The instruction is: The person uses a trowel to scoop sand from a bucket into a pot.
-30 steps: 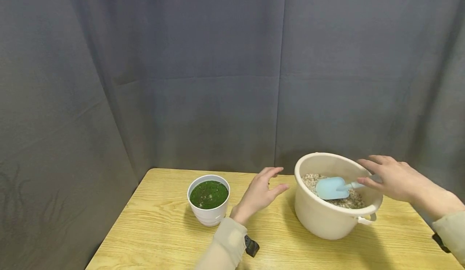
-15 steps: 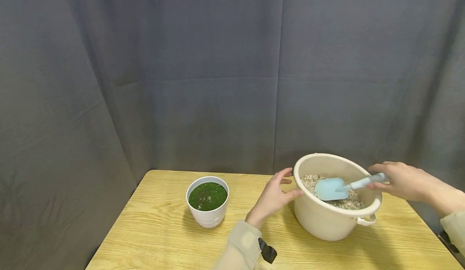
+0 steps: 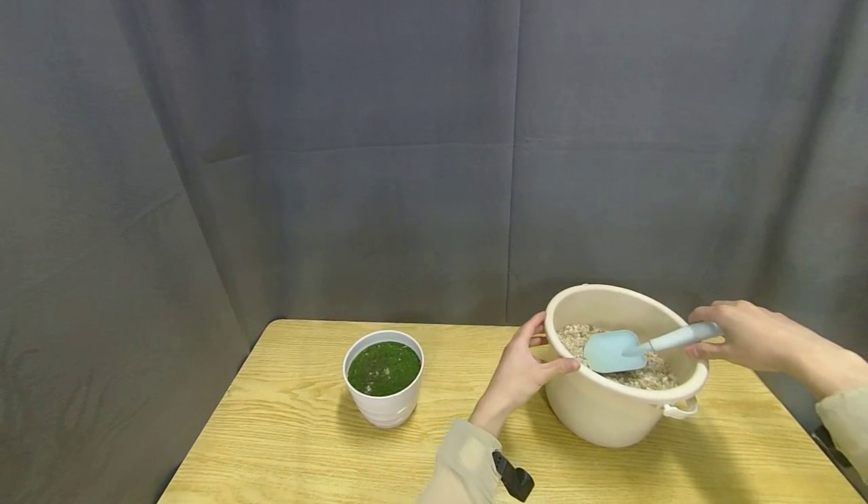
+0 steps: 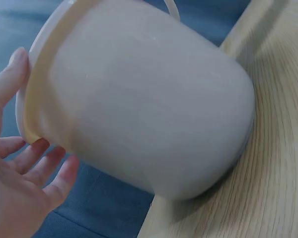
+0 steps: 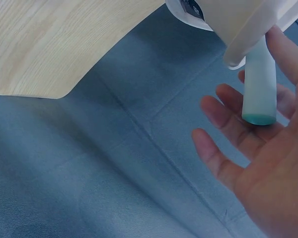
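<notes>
A cream bucket (image 3: 603, 413) stands on the table, part filled with pale, coarse granular material (image 3: 658, 372). My left hand (image 3: 518, 376) holds the bucket's left rim; in the left wrist view its thumb lies at the rim and the fingertips meet the outer wall below it. Across the bucket lies a light blue hand scoop (image 3: 613, 351), blade on the granules and handle leaning over the right rim. My right hand (image 3: 759, 342) has thumb and index on opposite sides of that handle (image 5: 260, 94), while the other fingers curve loosely beneath it.
A white pot (image 3: 386, 410) with a dark green top surface (image 3: 384, 368) stands on the wooden table (image 3: 291, 429) left of the bucket. Grey curtains (image 3: 380, 187) hang behind and beside the table. A white handle fitting (image 3: 681, 409) sticks out from the bucket's front right.
My left hand has moved right from between pot and bucket to the bucket's rim. The right hand has drawn back along the scoop's handle, towards its end.
</notes>
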A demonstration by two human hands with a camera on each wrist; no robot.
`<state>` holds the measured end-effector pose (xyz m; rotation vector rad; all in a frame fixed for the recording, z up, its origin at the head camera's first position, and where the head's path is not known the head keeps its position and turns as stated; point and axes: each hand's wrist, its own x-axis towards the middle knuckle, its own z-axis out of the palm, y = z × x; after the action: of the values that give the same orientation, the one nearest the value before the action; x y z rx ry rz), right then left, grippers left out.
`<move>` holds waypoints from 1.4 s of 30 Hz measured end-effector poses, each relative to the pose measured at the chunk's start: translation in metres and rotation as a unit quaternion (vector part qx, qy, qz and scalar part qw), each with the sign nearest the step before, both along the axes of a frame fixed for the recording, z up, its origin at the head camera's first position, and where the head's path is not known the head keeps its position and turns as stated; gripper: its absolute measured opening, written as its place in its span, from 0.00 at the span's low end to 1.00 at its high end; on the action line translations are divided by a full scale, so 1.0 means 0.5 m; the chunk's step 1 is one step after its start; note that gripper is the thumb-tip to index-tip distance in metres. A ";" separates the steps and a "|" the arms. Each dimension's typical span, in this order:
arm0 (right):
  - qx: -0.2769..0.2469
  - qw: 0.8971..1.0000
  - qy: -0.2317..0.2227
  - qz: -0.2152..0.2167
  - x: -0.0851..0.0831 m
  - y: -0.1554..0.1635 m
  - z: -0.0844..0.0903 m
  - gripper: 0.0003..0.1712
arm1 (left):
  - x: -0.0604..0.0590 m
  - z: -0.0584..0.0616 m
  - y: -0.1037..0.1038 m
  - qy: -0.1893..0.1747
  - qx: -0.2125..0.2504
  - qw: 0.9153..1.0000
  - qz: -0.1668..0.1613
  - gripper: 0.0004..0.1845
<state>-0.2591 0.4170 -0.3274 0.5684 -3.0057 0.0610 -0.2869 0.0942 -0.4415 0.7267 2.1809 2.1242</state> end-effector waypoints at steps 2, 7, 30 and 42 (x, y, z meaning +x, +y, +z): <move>-0.003 1.000 -0.001 -0.001 0.000 -0.002 0.001 0.26 | 0.004 0.000 0.003 -0.011 0.002 1.000 0.011 0.45; -0.005 1.000 0.010 0.011 0.001 -0.006 0.000 0.22 | 0.008 0.001 0.007 -0.030 0.017 0.999 0.020 0.44; -0.007 0.999 0.026 0.039 -0.013 -0.019 0.008 0.08 | 0.011 -0.002 -0.001 -0.060 0.074 0.995 0.004 0.44; 0.031 0.995 0.067 0.065 0.000 -0.008 0.039 0.13 | 0.011 -0.004 0.012 -0.065 0.069 0.995 -0.001 0.44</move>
<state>-0.2591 0.4128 -0.3081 0.7414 -2.8475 -0.0612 -0.2814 0.1003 -0.4434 0.5764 1.9854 2.2691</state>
